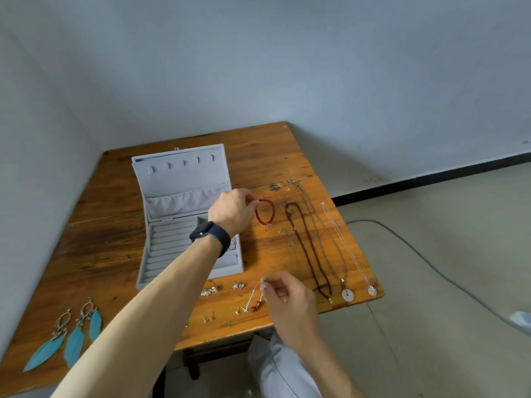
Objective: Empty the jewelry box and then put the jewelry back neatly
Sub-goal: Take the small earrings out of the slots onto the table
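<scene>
A grey velvet jewelry box [161, 248] stands open on the wooden table [109, 242], lid upright. My left hand [231, 211], with a dark watch on the wrist, reaches across the box and pinches a red bead bracelet [265, 212] just right of it. My right hand [287, 300] near the front edge holds up a pale cord bracelet with red beads [254, 300]. Three long necklaces lie at the right: a dark beaded one [306, 248], one with a round white pendant [347, 295] and a thin silver chain [344, 245].
Turquoise feather earrings [74, 337] lie at the table's front left. Small silver earrings [209, 291] and studs [208, 318] sit along the front edge. A wall corner stands behind the table, and a cable [425, 262] runs over the floor at the right.
</scene>
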Tool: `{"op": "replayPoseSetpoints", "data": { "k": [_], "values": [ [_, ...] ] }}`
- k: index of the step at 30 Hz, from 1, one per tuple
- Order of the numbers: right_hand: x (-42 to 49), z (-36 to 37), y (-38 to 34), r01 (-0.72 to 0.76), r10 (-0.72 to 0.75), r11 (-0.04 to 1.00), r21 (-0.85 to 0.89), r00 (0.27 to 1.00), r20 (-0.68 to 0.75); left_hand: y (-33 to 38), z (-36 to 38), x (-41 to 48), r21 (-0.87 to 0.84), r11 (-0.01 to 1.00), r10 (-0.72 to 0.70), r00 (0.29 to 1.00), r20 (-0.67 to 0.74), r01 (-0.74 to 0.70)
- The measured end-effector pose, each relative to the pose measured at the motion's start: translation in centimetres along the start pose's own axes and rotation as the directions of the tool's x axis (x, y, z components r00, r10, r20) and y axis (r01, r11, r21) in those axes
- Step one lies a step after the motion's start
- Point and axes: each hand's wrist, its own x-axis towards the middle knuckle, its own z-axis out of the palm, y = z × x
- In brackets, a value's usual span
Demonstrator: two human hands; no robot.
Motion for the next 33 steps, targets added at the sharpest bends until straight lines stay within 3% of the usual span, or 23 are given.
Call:
{"op": "replayPoseSetpoints", "data": {
  "k": [6, 17, 23, 27, 33],
  "values": [
    [0.1, 0.0, -0.1, 0.005, -0.005, 1.0, 0.003, 1.0, 0.012, -1.6, 1.0, 0.3, 0.343, 0.939, 0.055, 0.997, -0.057, -0.033],
    [0.1, -0.3, -0.2, 0.05, -0.05, 0.996, -0.07, 0.999, -0.007, -4.5, 0.2, -3.6, 0.119, 0.992, 0.059, 0.995, -0.078, -0.049],
    [0.1, -0.1, -0.6, -0.013, 0.012, 0.992, -0.126, 1.0, -0.009, -9.9, -0.5, -8.5, 0.243, 0.969, -0.027, 0.998, -0.053, 0.04],
    [0.9, -0.1, -1.8, -0.071, 0.08, 0.978, -0.195, 0.996, 0.037, -13.0, -0.6, -9.4, 0.214, 0.973, -0.106, 0.992, 0.066, 0.09],
    [3.9, -0.6, -3.9, -0.11, 0.131, 0.928, -0.356, 0.991, 0.034, -13.1, -0.3, -9.5, 0.193, 0.974, -0.133, 0.99, 0.055, 0.12]
  ]
}}
